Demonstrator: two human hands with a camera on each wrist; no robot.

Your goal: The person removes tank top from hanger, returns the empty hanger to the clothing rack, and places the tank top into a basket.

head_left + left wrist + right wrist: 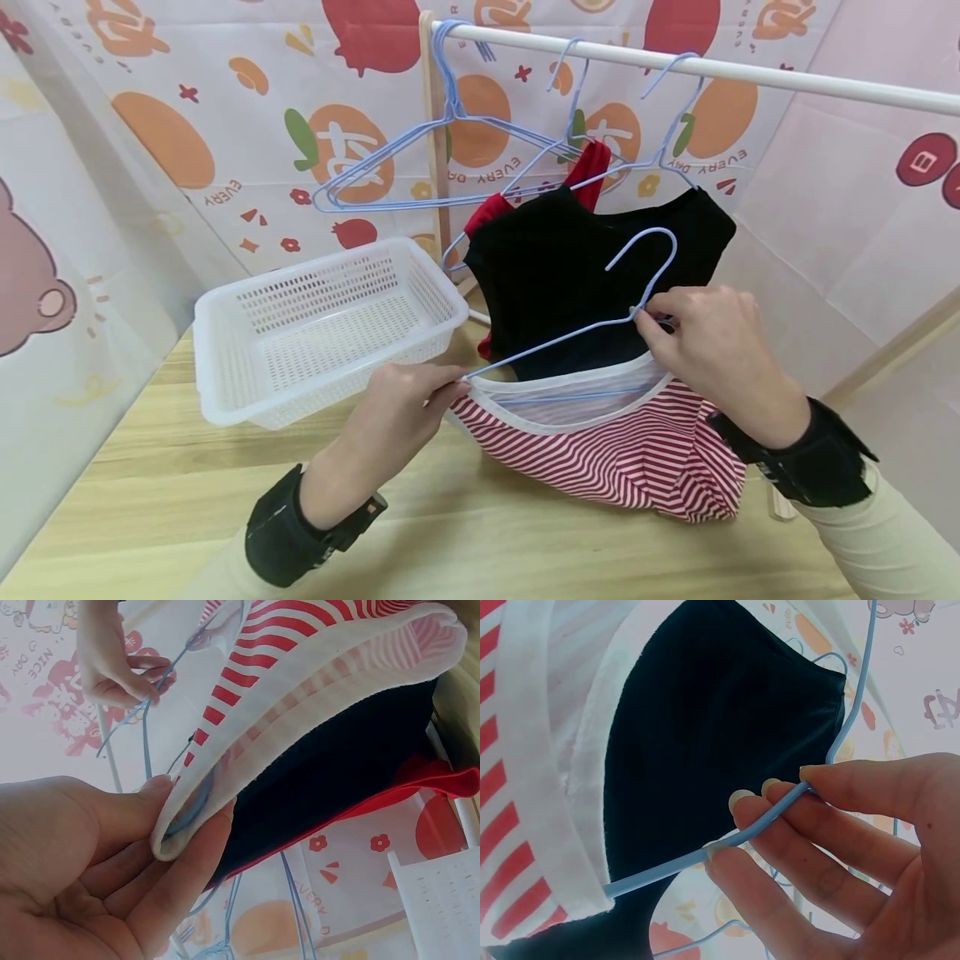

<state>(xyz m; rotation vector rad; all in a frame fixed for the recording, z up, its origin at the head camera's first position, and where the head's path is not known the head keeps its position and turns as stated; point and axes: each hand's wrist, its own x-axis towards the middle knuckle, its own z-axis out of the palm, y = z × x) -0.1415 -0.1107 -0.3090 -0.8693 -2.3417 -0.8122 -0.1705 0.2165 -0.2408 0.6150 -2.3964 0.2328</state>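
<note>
Over a wood-grain table [420, 533], backed at twelve o'clock by printed sheeting [262, 125], a striped garment [600, 467] is finger-pinched by the left hand [405, 408], a blue hanger [667, 868] by the right hand [705, 342].

Your hanger [664, 869] is smooth wire (plastic-coated, by the look), your striped garment [600, 458] matt cloth. You've also a semi-gloss plastic basket [300, 401] & smooth wood-grain tabletop [487, 546] w/ low sheen.

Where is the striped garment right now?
The striped garment is right of centre in the head view, just below the black top, one upper corner pinched by the left hand.
</note>
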